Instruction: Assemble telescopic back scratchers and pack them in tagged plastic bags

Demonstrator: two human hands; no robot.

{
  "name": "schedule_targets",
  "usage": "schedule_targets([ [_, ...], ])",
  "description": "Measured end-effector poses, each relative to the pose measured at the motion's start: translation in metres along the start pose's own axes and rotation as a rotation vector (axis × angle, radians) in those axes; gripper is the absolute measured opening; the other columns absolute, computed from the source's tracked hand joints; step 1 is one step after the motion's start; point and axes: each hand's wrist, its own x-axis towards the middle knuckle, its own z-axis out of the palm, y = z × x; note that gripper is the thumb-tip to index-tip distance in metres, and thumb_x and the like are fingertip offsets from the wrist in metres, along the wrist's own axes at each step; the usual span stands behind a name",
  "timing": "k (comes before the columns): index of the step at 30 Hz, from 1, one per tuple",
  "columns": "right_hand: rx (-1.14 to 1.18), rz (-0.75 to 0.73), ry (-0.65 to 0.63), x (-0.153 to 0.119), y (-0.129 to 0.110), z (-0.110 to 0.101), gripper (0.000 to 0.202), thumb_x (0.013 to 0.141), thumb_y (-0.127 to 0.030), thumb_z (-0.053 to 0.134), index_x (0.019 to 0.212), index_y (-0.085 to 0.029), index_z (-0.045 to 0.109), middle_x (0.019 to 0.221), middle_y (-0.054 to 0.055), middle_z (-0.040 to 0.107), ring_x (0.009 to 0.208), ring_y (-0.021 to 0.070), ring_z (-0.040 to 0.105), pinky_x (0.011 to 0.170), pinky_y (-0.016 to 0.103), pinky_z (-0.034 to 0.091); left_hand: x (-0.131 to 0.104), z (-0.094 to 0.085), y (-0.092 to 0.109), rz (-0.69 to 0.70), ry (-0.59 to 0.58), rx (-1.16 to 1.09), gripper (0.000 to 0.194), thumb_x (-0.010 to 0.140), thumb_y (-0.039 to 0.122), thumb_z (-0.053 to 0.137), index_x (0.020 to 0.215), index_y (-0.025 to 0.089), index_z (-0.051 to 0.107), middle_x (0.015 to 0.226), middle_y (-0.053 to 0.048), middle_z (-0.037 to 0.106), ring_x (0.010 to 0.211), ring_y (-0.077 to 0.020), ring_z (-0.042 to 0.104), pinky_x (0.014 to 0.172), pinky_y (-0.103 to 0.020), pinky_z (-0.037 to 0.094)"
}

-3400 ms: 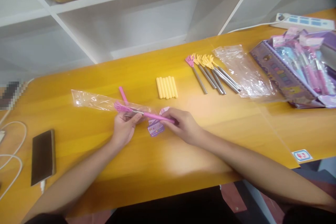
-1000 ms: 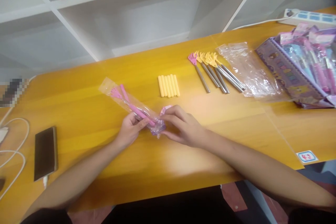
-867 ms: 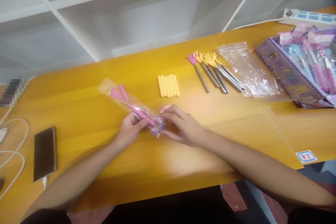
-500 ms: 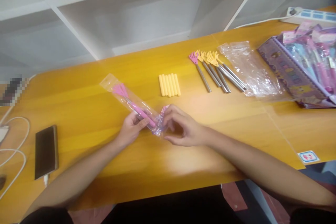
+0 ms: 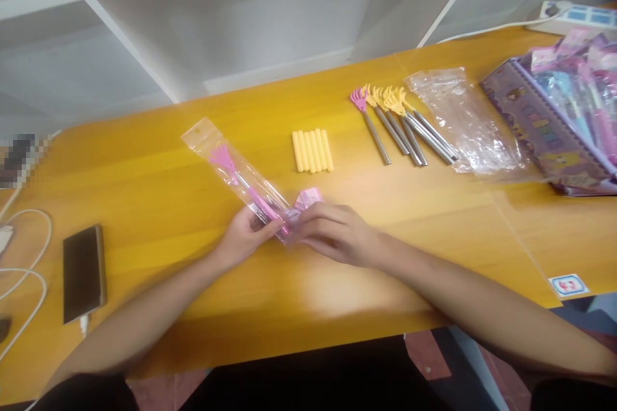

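Note:
A pink back scratcher (image 5: 259, 198) lies inside a clear plastic bag (image 5: 202, 135), its claw end pointing up and left. My left hand (image 5: 248, 234) is closed around the lower part of the bag and scratcher, thumb on top. At the bag's lower right end, my right hand (image 5: 340, 231) has its fingers pinched together on the crumpled plastic. Just above those fingers a small pink printed card (image 5: 308, 198) sticks out. Behind the hands, several yellow tubes (image 5: 312, 151) lie side by side in a row.
Several metal-handled back scratchers (image 5: 405, 125) with yellow or pink claws lie at the back, beside clear plastic bags (image 5: 475, 122). A decorated purple box (image 5: 544, 125) of bagged items stands at the right. A phone (image 5: 84, 275) with a cable lies left; shelving (image 5: 270, 19) rises behind.
My right hand's fingers have closed from a wide curl onto the bag's end. The pink card shows more now. The bag stays in my left hand, and the view has shifted slightly.

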Motion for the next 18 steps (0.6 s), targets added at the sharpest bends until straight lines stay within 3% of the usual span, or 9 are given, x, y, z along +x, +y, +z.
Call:
schedule_targets([
  [6, 0.059, 0.112, 0.06, 0.001, 0.0, 0.006, 0.014, 0.103, -0.02, 0.068, 0.116, -0.023, 0.069, 0.106, 0.008, 0.075, 0.097, 0.0178, 0.072, 0.084, 0.033, 0.061, -0.003, -0.002, 0.0, -0.003, -0.157, 0.015, 0.023, 0.098, 0.04, 0.074, 0.101, 0.017, 0.074, 0.097, -0.008, 0.08, 0.089, -0.0199, 0.076, 0.083, -0.031, 0.062],
  [11, 0.069, 0.12, 0.106, 0.003, 0.0, 0.007, 0.013, 0.102, -0.018, 0.069, 0.115, -0.02, 0.07, 0.102, 0.007, 0.076, 0.095, 0.0172, 0.071, 0.084, 0.032, 0.06, -0.005, -0.006, -0.002, -0.01, -0.308, -0.068, 0.03, 0.098, 0.043, 0.074, 0.108, 0.014, 0.073, 0.103, -0.011, 0.079, 0.09, -0.02, 0.075, 0.082, -0.033, 0.063],
  [15, 0.075, 0.141, 0.14, 0.004, -0.002, 0.01, 0.017, 0.101, -0.019, 0.072, 0.117, -0.021, 0.069, 0.099, 0.005, 0.075, 0.083, 0.0145, 0.067, 0.075, 0.028, 0.057, -0.007, -0.005, -0.003, -0.046, -0.263, -0.055, 0.045, 0.082, 0.039, 0.091, 0.114, 0.017, 0.07, 0.108, -0.01, 0.079, 0.095, -0.0213, 0.076, 0.085, -0.033, 0.063],
  [18, 0.086, 0.197, 0.166, 0.003, -0.005, 0.012, 0.023, 0.1, -0.023, 0.075, 0.121, -0.021, 0.067, 0.091, 0.001, 0.072, 0.07, 0.011, 0.061, 0.067, 0.024, 0.052, -0.009, -0.003, -0.001, -0.1, -0.212, 0.04, 0.04, 0.084, 0.037, 0.089, 0.111, 0.016, 0.069, 0.105, -0.009, 0.078, 0.092, -0.0199, 0.075, 0.084, -0.033, 0.062],
])
